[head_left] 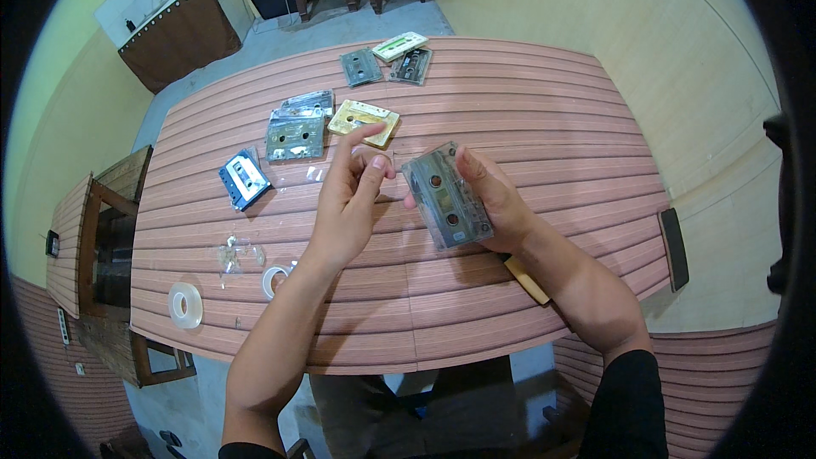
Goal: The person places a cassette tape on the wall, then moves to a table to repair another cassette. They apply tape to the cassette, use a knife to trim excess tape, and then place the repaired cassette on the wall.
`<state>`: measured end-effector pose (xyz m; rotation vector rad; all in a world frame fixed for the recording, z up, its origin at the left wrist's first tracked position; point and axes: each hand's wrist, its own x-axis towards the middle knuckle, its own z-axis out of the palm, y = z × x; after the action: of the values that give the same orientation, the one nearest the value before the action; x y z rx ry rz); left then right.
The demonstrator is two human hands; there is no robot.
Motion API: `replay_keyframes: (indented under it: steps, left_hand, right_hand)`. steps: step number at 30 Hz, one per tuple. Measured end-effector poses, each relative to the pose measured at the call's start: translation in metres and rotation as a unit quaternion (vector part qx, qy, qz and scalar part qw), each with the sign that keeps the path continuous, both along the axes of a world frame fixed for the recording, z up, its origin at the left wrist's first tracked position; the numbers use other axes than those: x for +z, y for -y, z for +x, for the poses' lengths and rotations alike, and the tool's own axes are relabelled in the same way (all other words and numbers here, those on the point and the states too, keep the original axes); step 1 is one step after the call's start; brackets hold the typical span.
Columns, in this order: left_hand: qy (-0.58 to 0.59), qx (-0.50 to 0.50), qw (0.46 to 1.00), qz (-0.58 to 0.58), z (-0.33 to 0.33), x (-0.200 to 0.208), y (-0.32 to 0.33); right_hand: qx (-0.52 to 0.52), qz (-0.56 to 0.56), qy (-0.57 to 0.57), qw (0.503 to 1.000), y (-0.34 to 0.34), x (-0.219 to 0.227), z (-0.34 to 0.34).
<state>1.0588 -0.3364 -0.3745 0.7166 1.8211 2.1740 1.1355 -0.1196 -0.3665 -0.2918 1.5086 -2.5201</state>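
My right hand (501,208) is closed around a clear, smoke-grey cassette tape (446,195), its thumb along the upper edge and its fingers mostly hidden behind. Just left of it, my left hand (344,204) is raised above the table, apart from the cassette. Its index finger is bent and lifted, while the thumb lies against the other curled fingers. A faint clear glint shows by those fingertips, too small to name. Beyond the left hand lie a yellowish cassette (365,119) and two grey cassettes, the nearer one (295,134) overlapping the farther one (310,104).
A blue-and-white cassette (245,179) lies at left. Three more, including a white-and-green one (400,46), sit at the far edge. Clear tape rolls (185,305) (274,282) and crumpled clear scraps (234,255) are near left. A yellow-handled tool (527,280) lies under my right forearm.
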Motion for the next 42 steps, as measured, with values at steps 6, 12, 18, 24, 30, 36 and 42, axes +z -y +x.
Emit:
replay_keyframes:
  steps: [6, 12, 18, 24, 30, 36, 42]
  left_hand:
    - [-0.213, 0.062, 0.962, -0.158, 0.006, 0.010, 0.003]
    - [-0.332, 0.115, 0.925, -0.148, 0.006, 0.010, 0.001]
    - [-0.373, 0.116, 0.906, -0.163, 0.009, 0.006, -0.001]
    - [-0.259, 0.086, 0.961, -0.040, 0.011, -0.003, -0.004]
    - [-0.228, 0.041, 0.970, -0.072, 0.010, -0.005, -0.001]
    - [-0.276, 0.040, 0.946, -0.162, 0.018, 0.014, 0.003]
    - [-0.371, 0.072, 0.906, -0.193, 0.018, 0.017, -0.003]
  right_hand:
    - [-0.025, -0.008, 0.013, 1.000, 0.005, -0.006, -0.001]
    - [-0.015, 0.011, 0.012, 1.000, 0.001, -0.007, -0.004]
    - [-0.065, -0.016, 0.061, 0.996, 0.005, -0.005, -0.003]
    - [-0.158, -0.076, 0.112, 0.978, -0.007, -0.001, -0.013]
    - [-0.150, -0.096, 0.084, 0.980, -0.005, 0.000, -0.013]
    - [-0.147, -0.108, 0.086, 0.979, -0.005, 0.001, -0.009]
    - [-0.165, -0.114, 0.074, 0.977, -0.006, -0.003, -0.010]
